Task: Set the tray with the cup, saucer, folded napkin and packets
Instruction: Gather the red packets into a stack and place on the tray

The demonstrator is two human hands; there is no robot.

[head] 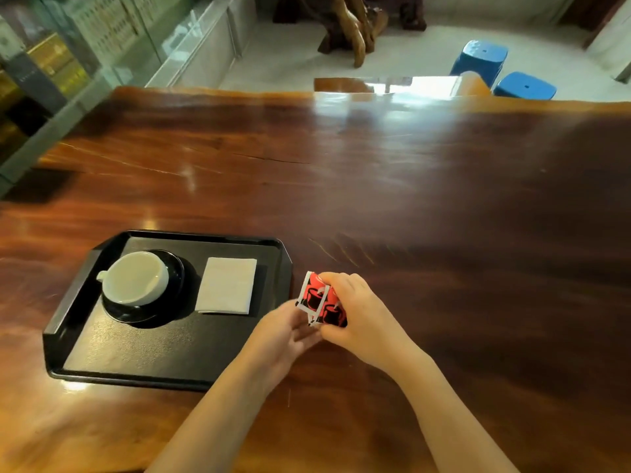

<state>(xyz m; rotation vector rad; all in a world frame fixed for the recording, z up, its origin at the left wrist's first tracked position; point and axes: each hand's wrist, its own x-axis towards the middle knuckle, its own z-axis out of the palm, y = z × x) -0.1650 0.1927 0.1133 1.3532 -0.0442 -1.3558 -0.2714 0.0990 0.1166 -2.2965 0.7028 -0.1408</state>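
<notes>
A black tray [71,295] lies on the wooden table at the lower left. On it a white cup [135,278] sits on a dark saucer [177,278], and a folded white napkin [227,285] lies to their right. Just past the tray's right edge, two red packets [317,298] printed with black cups stand on edge. My right hand [355,310] grips them from the right and above. My left hand [285,327] touches their lower left side with fingers spread under them.
The glossy wooden table [409,186] stretches far to the right and back. Beyond its far edge stand two blue stools [479,59], a carved wooden base [355,29] and, at the left, glass cabinets [68,63].
</notes>
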